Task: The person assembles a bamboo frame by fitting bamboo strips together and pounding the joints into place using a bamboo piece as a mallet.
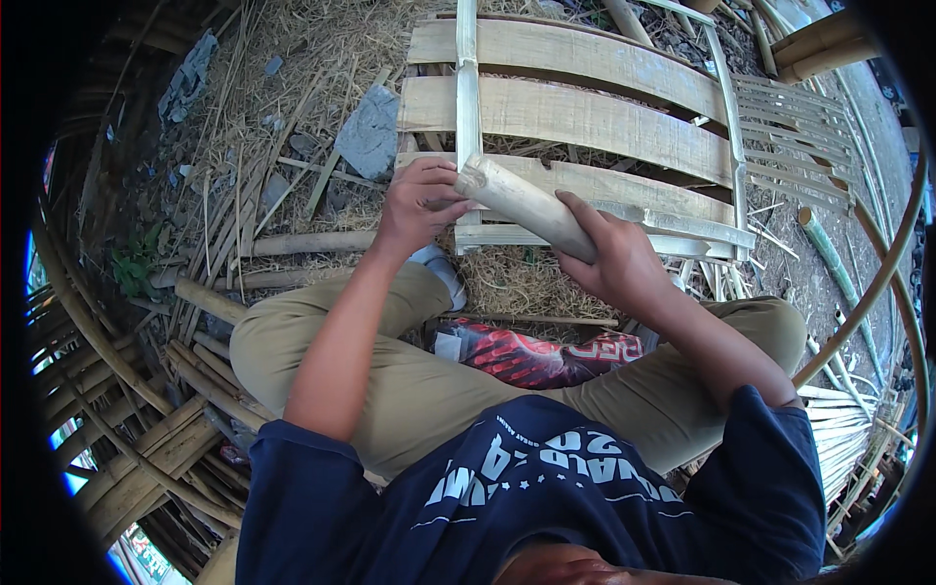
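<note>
Seated figure in a dark blue shirt (546,487) and khaki trousers (409,380), seen from above, with both forearms reaching forward over a slatted bamboo panel (585,117) lying on straw-strewn ground. Right hand (624,258) is wrapped closed around the lower end of a short, thick bamboo billet (522,203), whose long axis runs up and to the left from that grip, its free cut end lying beside the left hand (419,205). Left hand, fingers curled, pinches a narrow upright bamboo strip (467,88) crossing the slats, just beside the billet's end.
</note>
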### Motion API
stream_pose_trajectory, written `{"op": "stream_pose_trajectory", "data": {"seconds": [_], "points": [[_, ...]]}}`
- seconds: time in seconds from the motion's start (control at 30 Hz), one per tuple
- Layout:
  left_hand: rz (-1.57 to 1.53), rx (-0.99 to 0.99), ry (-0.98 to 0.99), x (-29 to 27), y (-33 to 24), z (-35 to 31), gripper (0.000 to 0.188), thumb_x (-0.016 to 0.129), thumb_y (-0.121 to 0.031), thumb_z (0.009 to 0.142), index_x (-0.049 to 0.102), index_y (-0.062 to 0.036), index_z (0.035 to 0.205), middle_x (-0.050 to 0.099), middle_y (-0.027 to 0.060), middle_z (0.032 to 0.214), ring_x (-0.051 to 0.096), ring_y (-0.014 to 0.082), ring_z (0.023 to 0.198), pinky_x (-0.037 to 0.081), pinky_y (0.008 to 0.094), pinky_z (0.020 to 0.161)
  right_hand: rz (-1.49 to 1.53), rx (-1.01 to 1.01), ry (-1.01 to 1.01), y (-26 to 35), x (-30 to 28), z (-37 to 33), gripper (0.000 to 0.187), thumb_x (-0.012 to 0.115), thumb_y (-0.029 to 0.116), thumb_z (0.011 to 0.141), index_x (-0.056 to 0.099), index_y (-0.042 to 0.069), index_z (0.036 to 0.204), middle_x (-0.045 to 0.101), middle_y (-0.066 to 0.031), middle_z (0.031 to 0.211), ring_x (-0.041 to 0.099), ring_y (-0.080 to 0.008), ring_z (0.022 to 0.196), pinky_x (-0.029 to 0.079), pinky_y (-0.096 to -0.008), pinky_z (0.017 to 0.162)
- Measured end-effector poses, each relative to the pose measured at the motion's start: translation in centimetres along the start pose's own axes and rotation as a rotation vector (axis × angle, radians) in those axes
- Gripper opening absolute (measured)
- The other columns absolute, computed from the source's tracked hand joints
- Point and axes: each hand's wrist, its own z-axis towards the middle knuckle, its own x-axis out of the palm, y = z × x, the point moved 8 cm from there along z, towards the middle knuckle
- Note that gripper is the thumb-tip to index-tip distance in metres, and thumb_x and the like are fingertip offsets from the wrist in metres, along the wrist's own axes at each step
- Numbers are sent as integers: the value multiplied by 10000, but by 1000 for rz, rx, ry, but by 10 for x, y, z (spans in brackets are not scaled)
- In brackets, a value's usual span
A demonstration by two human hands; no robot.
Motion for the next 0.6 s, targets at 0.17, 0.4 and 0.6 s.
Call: {"op": "stream_pose_trajectory", "data": {"seconds": [0.17, 0.4, 0.6], "points": [[3, 30, -4, 0, 2, -2, 180, 923, -92, 688, 815, -88, 832, 785, 23, 969, 704, 248, 1093, 540, 426, 960, 76, -41, -67, 0, -4, -2, 735, 793, 189, 849, 476, 82, 1503, 714, -243, 969, 720, -454, 870, 584, -533, 770], [-8, 1, -8, 1, 3, -3, 166, 916, -97, 694, 802, -83, 815, 783, 22, 975, 704, 251, 1106, 532, 424, 960, 130, -26, -110, 0, -4, -3, 711, 796, 180, 839, 503, 83, 1479, 720, -231, 985, 722, -449, 876, 582, -536, 785], [-33, 13, 6, 2, 3, -2, 160, 915, -104, 696, 787, -73, 787, 783, 19, 961, 704, 251, 1118, 534, 424, 961, 169, -42, -136, 1, -1, -4, 725, 806, 162, 817, 527, 96, 1483, 733, -271, 1024, 724, -471, 909, 579, -532, 790]]}}
